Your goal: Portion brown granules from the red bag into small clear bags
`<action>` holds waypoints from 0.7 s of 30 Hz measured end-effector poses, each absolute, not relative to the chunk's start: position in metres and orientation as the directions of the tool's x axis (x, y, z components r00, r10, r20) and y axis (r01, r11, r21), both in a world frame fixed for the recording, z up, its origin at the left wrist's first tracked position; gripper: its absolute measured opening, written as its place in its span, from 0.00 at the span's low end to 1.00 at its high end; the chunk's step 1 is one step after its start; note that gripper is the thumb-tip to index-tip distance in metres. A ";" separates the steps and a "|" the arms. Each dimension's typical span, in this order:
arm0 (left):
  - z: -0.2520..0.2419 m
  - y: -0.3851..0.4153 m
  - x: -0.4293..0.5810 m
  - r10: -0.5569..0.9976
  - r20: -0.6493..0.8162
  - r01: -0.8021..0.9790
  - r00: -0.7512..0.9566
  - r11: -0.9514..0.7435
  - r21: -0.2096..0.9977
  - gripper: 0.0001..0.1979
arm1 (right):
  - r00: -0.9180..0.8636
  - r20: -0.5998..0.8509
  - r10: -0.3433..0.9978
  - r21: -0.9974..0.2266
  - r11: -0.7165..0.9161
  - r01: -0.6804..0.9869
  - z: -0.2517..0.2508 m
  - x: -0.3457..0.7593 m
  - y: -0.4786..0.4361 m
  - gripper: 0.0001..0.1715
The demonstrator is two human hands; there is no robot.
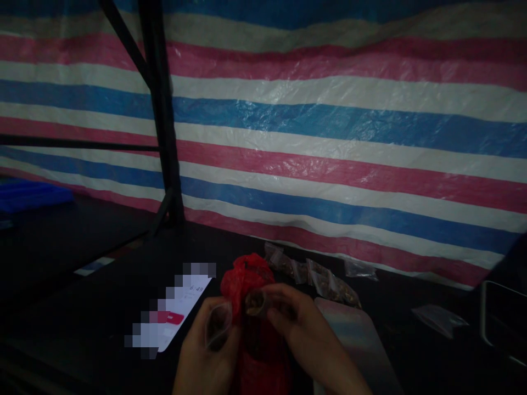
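My left hand [208, 345] holds a small clear plastic bag [218, 325], its mouth spread wide. In my right hand [302, 323] is a small clear container [256, 303] with brown bits in it, tipped toward the left; whether it is a cup or a bag I cannot tell. Between and beneath both hands lies a red plastic bag [251, 269], its inside dark. Behind the right hand, several small clear bags of brown bits [325, 281] lie in a row.
A lit phone [183, 310] lies left of my hands. At the right are a flat pale silvery panel [354, 334], flat clear bags [440, 319] and a dark framed device [504, 312]. A black metal post [162, 120] stands before the striped plastic sheet [329, 126].
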State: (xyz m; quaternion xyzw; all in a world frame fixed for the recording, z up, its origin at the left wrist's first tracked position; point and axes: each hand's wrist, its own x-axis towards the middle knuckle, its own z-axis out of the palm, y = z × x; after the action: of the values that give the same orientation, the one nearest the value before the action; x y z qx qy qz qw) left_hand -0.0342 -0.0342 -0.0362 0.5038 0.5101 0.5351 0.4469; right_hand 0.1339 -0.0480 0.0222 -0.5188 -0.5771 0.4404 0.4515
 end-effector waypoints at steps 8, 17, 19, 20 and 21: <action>-0.039 -0.033 -0.030 0.995 0.097 0.094 -0.026 -0.094 0.991 0.11 | -0.015 0.147 0.989 -0.872 0.137 0.470 0.037 0.110 -0.056 0.25; -0.038 -0.031 -0.033 0.995 0.081 0.103 -0.053 -0.076 0.992 0.11 | -0.004 0.209 0.978 -0.790 0.171 0.589 0.045 0.106 -0.059 0.25; -0.039 -0.031 -0.033 0.995 0.083 0.091 -0.049 -0.079 0.993 0.11 | 0.006 0.199 0.980 -0.791 0.157 0.592 0.043 0.107 -0.058 0.25; -0.040 -0.031 -0.033 0.995 0.083 0.082 -0.048 -0.079 0.993 0.11 | 0.015 0.198 0.980 -0.791 0.150 0.593 0.042 0.107 -0.058 0.25; -0.040 -0.031 -0.033 0.995 0.083 0.076 -0.051 -0.079 0.994 0.11 | 0.021 0.199 0.980 -0.786 0.147 0.601 0.042 0.107 -0.058 0.25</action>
State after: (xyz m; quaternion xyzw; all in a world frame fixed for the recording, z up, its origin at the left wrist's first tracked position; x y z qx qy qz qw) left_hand -0.0325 -0.0315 -0.0403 0.5244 0.5107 0.5145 0.4466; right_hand 0.1070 -0.0576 0.0415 -0.6040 -0.6541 0.2486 0.3815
